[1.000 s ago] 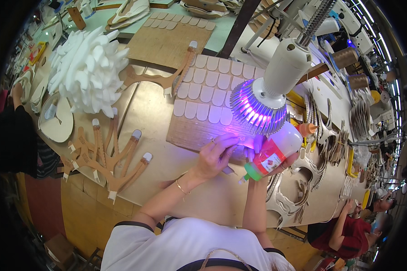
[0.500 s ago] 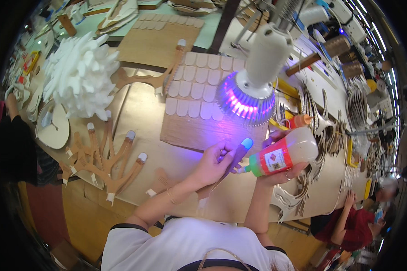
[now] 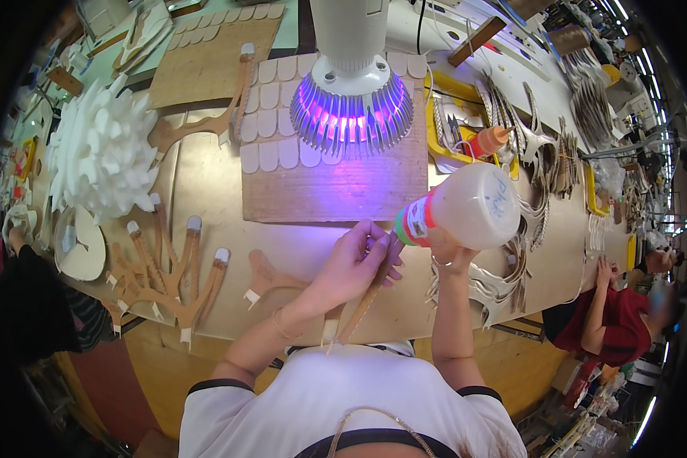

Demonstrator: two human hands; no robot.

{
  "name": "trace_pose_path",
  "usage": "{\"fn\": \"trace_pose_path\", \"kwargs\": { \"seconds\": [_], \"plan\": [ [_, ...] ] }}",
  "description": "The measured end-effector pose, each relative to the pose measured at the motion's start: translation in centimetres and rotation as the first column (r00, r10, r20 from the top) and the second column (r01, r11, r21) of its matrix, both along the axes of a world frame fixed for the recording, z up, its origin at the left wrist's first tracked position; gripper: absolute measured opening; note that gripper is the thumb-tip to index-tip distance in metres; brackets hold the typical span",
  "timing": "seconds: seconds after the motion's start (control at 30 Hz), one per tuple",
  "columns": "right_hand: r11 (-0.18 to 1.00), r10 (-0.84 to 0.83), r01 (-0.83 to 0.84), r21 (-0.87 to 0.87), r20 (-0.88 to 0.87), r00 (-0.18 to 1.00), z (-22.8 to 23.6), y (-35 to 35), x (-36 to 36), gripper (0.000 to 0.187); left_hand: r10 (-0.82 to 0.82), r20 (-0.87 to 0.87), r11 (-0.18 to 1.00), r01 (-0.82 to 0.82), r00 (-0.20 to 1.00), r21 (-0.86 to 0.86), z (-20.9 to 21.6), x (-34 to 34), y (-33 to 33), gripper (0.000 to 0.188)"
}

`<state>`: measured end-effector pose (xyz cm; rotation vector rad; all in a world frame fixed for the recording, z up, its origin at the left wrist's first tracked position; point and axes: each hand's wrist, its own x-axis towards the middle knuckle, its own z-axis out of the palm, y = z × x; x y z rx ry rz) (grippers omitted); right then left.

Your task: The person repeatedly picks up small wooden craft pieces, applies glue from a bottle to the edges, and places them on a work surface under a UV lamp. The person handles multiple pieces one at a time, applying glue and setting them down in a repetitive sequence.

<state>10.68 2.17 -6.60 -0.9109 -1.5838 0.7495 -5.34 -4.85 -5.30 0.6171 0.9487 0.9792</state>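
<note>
My left hand (image 3: 351, 263) pinches a brown leather-like strap piece (image 3: 365, 307), which slants down toward my body. Wrapped in my right hand (image 3: 455, 256) is a squeeze bottle (image 3: 477, 204) of cloudy pale liquid with a red-and-white label and a green cap. The bottle lies tilted, its base up toward me and its cap end down by the strap. Its nozzle and the strap's far end are hidden. Beyond my hands a lamp (image 3: 351, 114) with a finned metal head glows purple over a brown board (image 3: 305, 200) bearing rows of pale rounded tabs.
Several brown branched strap pieces (image 3: 177, 301) with pale tips lie at left, below a spiky white foam bundle (image 3: 103, 153). A yellow tray (image 3: 444, 149) holds tools and an orange-capped bottle (image 3: 487, 142). Cut strips (image 3: 538, 202) pile at right. A person in red (image 3: 588, 324) sits at far right.
The view has shifted, so the lamp and board sit further left. My right hand has tipped the bottle so its base faces me more. The strap's pale, blue-lit tip is now out of sight.
</note>
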Motion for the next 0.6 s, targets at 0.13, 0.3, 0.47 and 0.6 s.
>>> {"fn": "trace_pose_path", "kwargs": {
  "seconds": [0.13,0.3,0.47,0.6],
  "plan": [
    [0.983,-0.022,-0.014,0.184,0.192,0.981,1.1,-0.4,-1.0,0.03,0.016,-0.03,1.0,-0.016,0.999,-0.006,0.2,0.2,-0.2,0.017],
    [0.973,0.044,-0.083,0.217,0.178,0.983,1.3,-0.8,-0.9,0.029,0.046,-0.043,0.999,-0.045,0.998,0.014,0.2,0.4,-0.3,0.018],
    [0.983,0.168,-0.171,-0.063,-0.046,0.985,-0.4,-1.2,-0.5,0.041,0.055,-0.07,0.998,-0.055,0.996,0.012,0.1,0.5,-0.5,0.018],
    [0.996,0.043,-0.049,0.077,0.084,0.996,-0.4,-1.2,-0.3,0.046,0.069,-0.058,0.997,-0.067,0.996,0.033,0.0,0.6,-0.6,0.018]
  ]
}}
